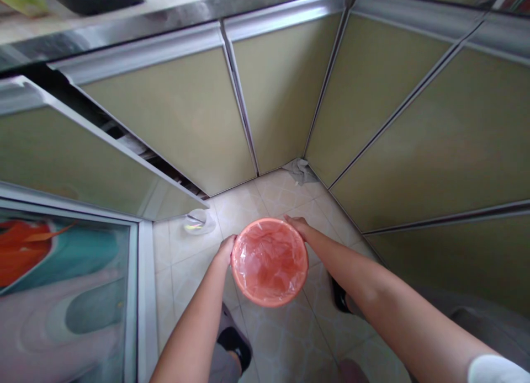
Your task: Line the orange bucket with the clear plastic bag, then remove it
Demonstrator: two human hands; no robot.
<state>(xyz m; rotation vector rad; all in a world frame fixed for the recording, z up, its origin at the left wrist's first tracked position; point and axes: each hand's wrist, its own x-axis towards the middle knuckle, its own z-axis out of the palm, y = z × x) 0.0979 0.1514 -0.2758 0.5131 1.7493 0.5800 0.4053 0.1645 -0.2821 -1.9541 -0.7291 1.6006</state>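
A round orange-pink trash bin (271, 303) is held in front of me over the tiled floor, its open top facing up. A clear plastic bag (269, 261) lines its inside and lies wrinkled against the wall and bottom. My left hand (226, 249) grips the rim on the left side, fingers partly hidden behind it. At the upper right of the rim, my right hand (298, 226) is closed on the bin too. Whether the bin's base touches the floor cannot be seen.
Pale green cabinets (285, 85) meet in a corner ahead. One cabinet door (91, 157) stands ajar at left, with a clear plastic container (197, 222) on the floor by its lower end. A grey rag (301, 171) lies in the corner. A glass-panelled door (143, 294) is at lower left.
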